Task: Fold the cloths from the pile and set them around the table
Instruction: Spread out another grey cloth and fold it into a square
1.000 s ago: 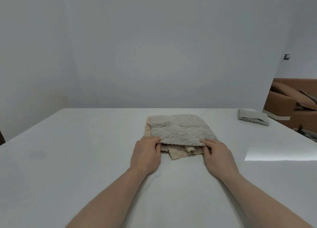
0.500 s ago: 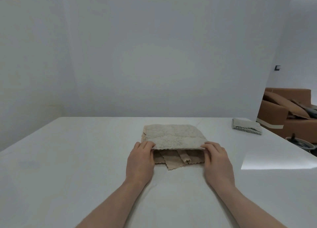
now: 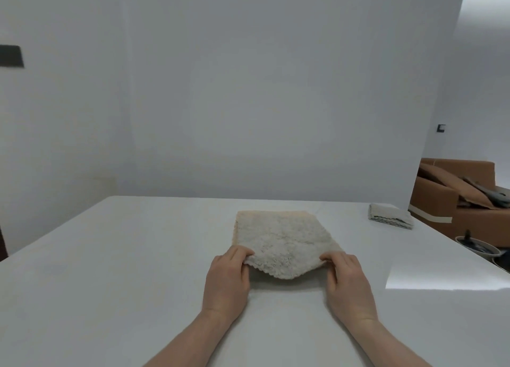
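Note:
A fluffy grey-white cloth (image 3: 281, 237) lies spread over the pile in the middle of the white table (image 3: 110, 270); a thin tan edge of a cloth beneath shows along its far and left sides. My left hand (image 3: 229, 281) pinches the cloth's near left corner and my right hand (image 3: 347, 284) pinches the near right corner. Between my hands the near edge is lifted off the table and sags. A folded grey cloth (image 3: 390, 220) lies at the far right corner of the table.
A brown sofa (image 3: 458, 201) with flattened cardboard stands beyond the table's right side, with a round dish (image 3: 476, 249) on the floor beside it. A white wall stands behind the table.
Both hands have drawn the grey cloth's near edge toward me. It now covers the tan cloths that showed under it. The view has tilted upward.

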